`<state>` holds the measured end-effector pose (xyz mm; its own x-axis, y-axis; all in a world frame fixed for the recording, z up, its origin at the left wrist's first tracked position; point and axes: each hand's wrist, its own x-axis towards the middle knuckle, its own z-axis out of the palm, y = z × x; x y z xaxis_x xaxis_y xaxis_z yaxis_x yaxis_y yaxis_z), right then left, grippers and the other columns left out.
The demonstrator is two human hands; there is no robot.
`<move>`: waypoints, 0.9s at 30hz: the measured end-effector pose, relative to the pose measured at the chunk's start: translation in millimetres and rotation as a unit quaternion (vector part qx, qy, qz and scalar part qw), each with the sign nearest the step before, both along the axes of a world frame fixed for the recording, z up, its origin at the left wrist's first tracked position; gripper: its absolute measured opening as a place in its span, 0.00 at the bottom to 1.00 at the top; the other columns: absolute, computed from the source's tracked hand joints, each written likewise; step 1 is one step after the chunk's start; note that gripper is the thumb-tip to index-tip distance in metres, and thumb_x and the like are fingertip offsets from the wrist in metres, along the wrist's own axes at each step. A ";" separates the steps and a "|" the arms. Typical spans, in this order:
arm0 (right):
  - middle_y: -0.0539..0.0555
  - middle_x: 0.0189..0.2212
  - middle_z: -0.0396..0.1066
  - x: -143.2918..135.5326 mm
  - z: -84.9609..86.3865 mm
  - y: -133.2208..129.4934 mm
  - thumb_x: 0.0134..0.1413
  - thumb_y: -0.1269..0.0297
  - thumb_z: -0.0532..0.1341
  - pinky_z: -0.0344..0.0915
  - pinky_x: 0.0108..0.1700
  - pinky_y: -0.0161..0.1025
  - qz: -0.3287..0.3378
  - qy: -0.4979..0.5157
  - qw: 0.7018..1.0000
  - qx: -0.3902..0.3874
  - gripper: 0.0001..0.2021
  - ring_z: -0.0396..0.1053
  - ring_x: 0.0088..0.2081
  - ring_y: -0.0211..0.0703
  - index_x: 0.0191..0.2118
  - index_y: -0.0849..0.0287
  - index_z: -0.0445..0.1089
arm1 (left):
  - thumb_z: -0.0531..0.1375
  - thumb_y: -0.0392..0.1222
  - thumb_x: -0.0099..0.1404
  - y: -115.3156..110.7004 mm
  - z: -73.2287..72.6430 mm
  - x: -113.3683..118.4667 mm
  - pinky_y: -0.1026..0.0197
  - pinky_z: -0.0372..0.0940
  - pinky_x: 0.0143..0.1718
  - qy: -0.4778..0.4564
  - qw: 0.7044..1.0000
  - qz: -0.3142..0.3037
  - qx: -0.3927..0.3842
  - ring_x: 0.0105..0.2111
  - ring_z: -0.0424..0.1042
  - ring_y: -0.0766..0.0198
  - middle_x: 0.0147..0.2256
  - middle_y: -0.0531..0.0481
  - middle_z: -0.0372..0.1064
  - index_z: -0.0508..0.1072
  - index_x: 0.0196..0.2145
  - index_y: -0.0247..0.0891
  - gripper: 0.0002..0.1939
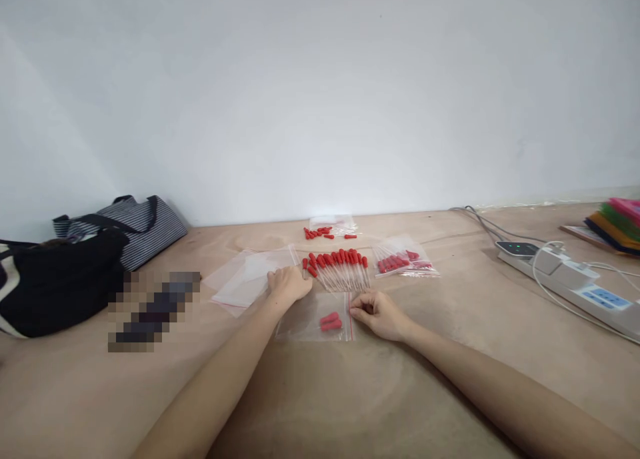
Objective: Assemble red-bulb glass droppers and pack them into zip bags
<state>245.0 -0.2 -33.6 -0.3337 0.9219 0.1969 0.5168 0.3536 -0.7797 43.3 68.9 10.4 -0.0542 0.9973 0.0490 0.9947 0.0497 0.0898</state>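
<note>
A clear zip bag (305, 319) lies flat in front of me, with a few red rubber bulbs (331, 322) inside. My right hand (384, 316) pinches the bag's red-lined zip edge on the right. Beyond the bag is a row of droppers (343, 259), thin clear tubes with red bulbs pointing away from me. My left hand (290, 283) is closed at the row's left end, close to its outermost red bulbs; its fingertips are hidden, so what it holds does not show. Left of that hand lies a fanned pile of flat clear bags (240, 279).
A filled bag of red-bulbed droppers (405, 259) lies to the right. Loose red bulbs (317, 232) and another clear bag (333, 223) are near the wall. A power strip (575, 289) with cables stands right; a striped bag (135, 226) and black bag (65, 279) stand left.
</note>
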 end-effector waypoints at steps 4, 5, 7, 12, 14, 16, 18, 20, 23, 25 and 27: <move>0.50 0.25 0.66 -0.4 -1.7 0.3 0.46 0.68 0.56 0.57 0.29 0.32 -0.012 0.004 1.000 -0.001 0.06 0.60 0.25 0.34 0.26 0.60 0.71 | 0.53 0.46 0.54 1.4 3.8 -5.3 0.51 0.57 0.42 0.023 1.000 0.009 -0.007 0.41 0.69 0.47 0.36 0.36 0.72 0.73 0.29 0.34 0.14; 0.50 0.24 0.65 -0.5 -2.7 1.0 0.46 0.67 0.56 0.57 0.28 0.32 -0.022 0.009 1.000 -0.003 0.06 0.60 0.25 0.34 0.26 0.60 0.70 | 0.52 0.46 0.54 0.4 5.1 -8.6 0.52 0.58 0.40 0.026 1.000 0.008 -0.009 0.40 0.69 0.47 0.35 0.36 0.72 0.73 0.28 0.34 0.14; 0.50 0.23 0.65 -0.4 -5.2 3.4 0.46 0.66 0.56 0.56 0.28 0.32 -0.059 0.034 0.998 -0.012 0.07 0.59 0.24 0.34 0.25 0.61 0.69 | 0.51 0.45 0.55 -4.0 8.7 -16.8 0.53 0.59 0.37 0.029 1.000 0.000 -0.010 0.37 0.70 0.48 0.33 0.36 0.72 0.72 0.27 0.34 0.14; 0.51 0.26 0.65 0.1 -6.9 8.3 0.47 0.60 0.57 0.58 0.26 0.32 -0.118 0.158 0.980 -0.006 0.11 0.60 0.24 0.34 0.34 0.62 0.65 | 0.49 0.39 0.58 -31.1 19.1 -33.8 0.59 0.58 0.40 0.025 0.994 -0.100 0.032 0.39 0.67 0.57 0.34 0.45 0.70 0.69 0.28 0.37 0.10; 0.54 0.35 0.66 -1.2 -4.4 6.7 0.47 0.59 0.57 0.59 0.27 0.33 -0.070 0.202 0.977 -0.007 0.18 0.61 0.25 0.33 0.44 0.60 0.62 | 0.50 0.40 0.59 -44.9 20.0 -33.8 0.61 0.57 0.42 0.019 0.980 -0.193 0.051 0.39 0.65 0.60 0.35 0.48 0.69 0.68 0.30 0.38 0.08; 0.56 0.41 0.65 -4.0 -1.9 3.3 0.48 0.58 0.58 0.60 0.28 0.33 -0.014 0.219 0.975 -0.014 0.23 0.62 0.27 0.33 0.51 0.57 0.58 | 0.49 0.40 0.59 -56.8 18.3 -28.9 0.58 0.56 0.42 0.019 0.935 -0.341 0.096 0.36 0.65 0.60 0.32 0.48 0.68 0.67 0.29 0.38 0.09; 0.55 0.39 0.68 -7.3 -0.1 -0.4 0.48 0.57 0.57 0.61 0.31 0.34 0.024 0.219 0.975 -0.019 0.21 0.64 0.29 0.34 0.49 0.58 0.61 | 0.49 0.40 0.60 -65.3 15.3 -21.4 0.56 0.57 0.38 0.027 0.904 -0.412 0.112 0.33 0.64 0.59 0.29 0.47 0.66 0.67 0.27 0.37 0.09; 0.54 0.33 0.70 -8.6 1.6 -2.7 0.48 0.55 0.57 0.61 0.34 0.36 0.043 0.224 0.973 -0.029 0.17 0.65 0.31 0.37 0.42 0.59 0.67 | 0.49 0.39 0.60 -70.7 12.8 -15.4 0.55 0.57 0.36 0.026 0.897 -0.427 0.108 0.32 0.64 0.59 0.28 0.47 0.66 0.67 0.27 0.37 0.10; 0.52 0.27 0.70 0.2 7.5 -0.8 0.46 0.54 0.58 0.60 0.32 0.35 0.035 0.236 0.970 -0.047 0.15 0.64 0.28 0.36 0.34 0.61 0.69 | 0.50 0.43 0.61 -75.0 10.5 -18.6 0.55 0.58 0.40 -0.040 0.904 -0.415 0.099 0.37 0.64 0.57 0.34 0.45 0.67 0.67 0.34 0.37 0.10; 0.49 0.22 0.67 14.8 14.2 4.3 0.45 0.54 0.59 0.58 0.28 0.33 0.004 0.237 0.971 -0.040 0.14 0.61 0.24 0.34 0.30 0.61 0.69 | 0.53 0.48 0.59 -76.9 8.2 -30.3 0.54 0.57 0.46 -0.095 0.909 -0.399 0.077 0.44 0.62 0.56 0.44 0.44 0.64 0.63 0.46 0.37 0.18; 0.47 0.19 0.63 32.9 21.5 10.8 0.44 0.54 0.59 0.55 0.26 0.33 -0.037 0.237 0.971 -0.019 0.13 0.57 0.21 0.32 0.26 0.61 0.67 | 0.54 0.50 0.58 -78.8 3.2 -45.9 0.52 0.54 0.50 -0.119 0.915 -0.382 0.039 0.50 0.59 0.54 0.50 0.44 0.60 0.55 0.53 0.40 0.27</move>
